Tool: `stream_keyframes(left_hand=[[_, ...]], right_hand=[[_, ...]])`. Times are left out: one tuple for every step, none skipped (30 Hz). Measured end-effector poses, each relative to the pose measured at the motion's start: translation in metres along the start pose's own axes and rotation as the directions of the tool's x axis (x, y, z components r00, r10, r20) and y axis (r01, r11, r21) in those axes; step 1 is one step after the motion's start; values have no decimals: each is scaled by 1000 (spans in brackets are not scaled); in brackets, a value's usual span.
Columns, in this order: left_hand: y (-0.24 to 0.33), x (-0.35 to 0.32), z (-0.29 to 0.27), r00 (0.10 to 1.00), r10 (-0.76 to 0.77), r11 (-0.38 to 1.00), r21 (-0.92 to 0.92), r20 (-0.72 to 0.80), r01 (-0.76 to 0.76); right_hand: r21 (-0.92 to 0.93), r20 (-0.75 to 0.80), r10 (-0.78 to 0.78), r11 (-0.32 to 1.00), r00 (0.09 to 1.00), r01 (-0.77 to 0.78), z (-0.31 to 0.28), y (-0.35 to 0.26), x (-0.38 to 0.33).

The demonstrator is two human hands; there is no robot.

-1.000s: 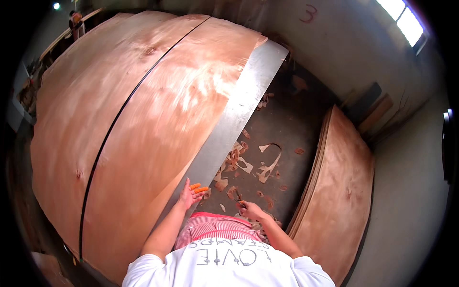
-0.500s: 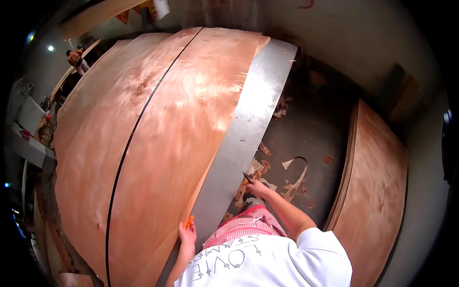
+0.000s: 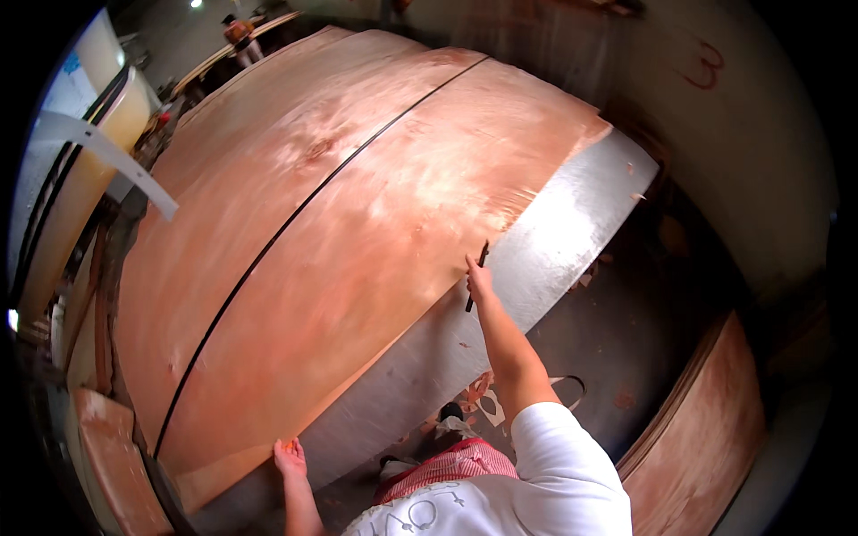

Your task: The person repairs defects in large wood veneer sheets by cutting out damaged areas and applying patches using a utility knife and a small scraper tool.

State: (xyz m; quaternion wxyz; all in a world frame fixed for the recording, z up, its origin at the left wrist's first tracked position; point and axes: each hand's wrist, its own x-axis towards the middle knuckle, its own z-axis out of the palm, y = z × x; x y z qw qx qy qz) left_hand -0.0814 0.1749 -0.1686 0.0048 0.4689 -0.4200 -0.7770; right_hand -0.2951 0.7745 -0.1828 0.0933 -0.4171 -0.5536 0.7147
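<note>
A broad stack of thin reddish-brown wood veneer spreads before me, its near edge running slantwise over a grey metal sheet. My left hand is at the veneer's near corner, fingers curled at the edge, with orange showing at the fingertips. Farther along that edge, my right hand grips a slim dark knife-like tool, held over the boundary between veneer and metal. Its exact kind is hard to make out. A black line runs lengthwise across the veneer.
Another veneer stack stands at the lower right. Veneer scraps litter the floor by my feet. A wall rises on the right. At the far left are a pale curved strip and, beyond, another person.
My right hand has swung from beside the metal sheet forward onto the veneer's edge with the tool. The left hand is now lower left, at the near corner. My view has turned.
</note>
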Motion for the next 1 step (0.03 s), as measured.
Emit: stream_keyframes(left_hand=[[-1,1,1,1000,8,1000,-3,-19,-8]], right_hand=[[-67,46,13,998,999,-10,-3,0,9]])
